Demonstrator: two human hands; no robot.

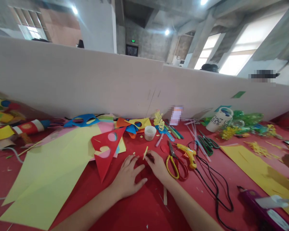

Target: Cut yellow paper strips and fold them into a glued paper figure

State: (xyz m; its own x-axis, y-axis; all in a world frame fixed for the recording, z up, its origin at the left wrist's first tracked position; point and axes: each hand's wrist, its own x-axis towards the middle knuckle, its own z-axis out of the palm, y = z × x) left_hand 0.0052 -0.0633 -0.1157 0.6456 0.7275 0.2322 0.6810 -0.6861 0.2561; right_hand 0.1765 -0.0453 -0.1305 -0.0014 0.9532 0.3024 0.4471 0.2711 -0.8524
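My left hand point(128, 178) lies palm down on the red table point(120, 211), its fingers spread and nothing in it. Just to its right, my right hand point(156, 163) pinches a small pale yellow strip point(145, 153), which stands tilted between the fingertips. A tiny pale scrap point(134, 153) lies near the left fingertips. Beyond the hands stands a small white cup point(150, 132). To the left of my left hand is a red paper piece with cut-out holes point(106, 152). A narrow tan strip point(165, 195) lies partly beneath my right forearm.
Scissors point(174, 162) and a yellow glue gun point(189, 155) with a black cable lie to the right. Large pale yellow sheets point(53, 170) cover the left side. A purple tool point(262, 208) is at the lower right. A white partition point(98, 83) rises behind the table.
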